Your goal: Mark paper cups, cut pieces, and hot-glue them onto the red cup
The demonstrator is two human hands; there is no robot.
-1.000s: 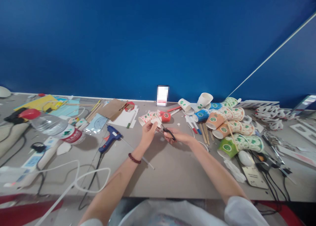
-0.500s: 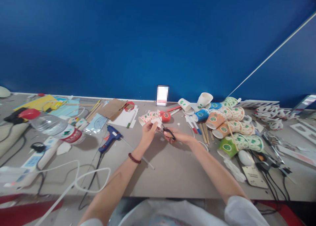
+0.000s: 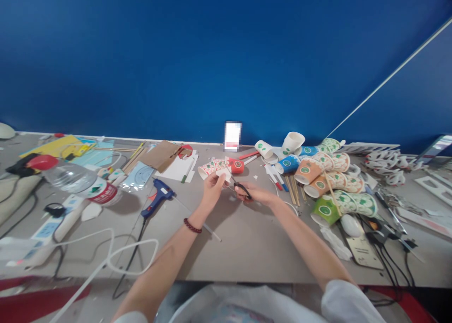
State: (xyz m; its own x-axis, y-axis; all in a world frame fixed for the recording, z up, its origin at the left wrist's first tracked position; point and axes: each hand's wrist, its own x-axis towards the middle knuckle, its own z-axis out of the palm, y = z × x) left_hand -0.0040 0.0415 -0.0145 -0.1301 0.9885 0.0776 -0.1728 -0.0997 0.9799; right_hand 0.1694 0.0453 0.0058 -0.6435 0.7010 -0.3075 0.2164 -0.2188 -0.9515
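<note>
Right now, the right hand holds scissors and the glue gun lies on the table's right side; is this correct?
No: the head view shows the glue gun at the left side of the table; the right hand holds the scissors.

At the centre of the frame I see the left hand pinching a small white paper piece, while the right hand grips black-handled metal scissors just beside it; from here I cannot tell whether the blades touch the paper. Directly behind them I make out red-and-white patterned paper cups lying on their side, and a red paper cup. Left of centre I have a blue plastic glue gun; at far left, a clear plastic bottle with a red cap. Right of centre, a green paper cup lies tipped over.
</note>
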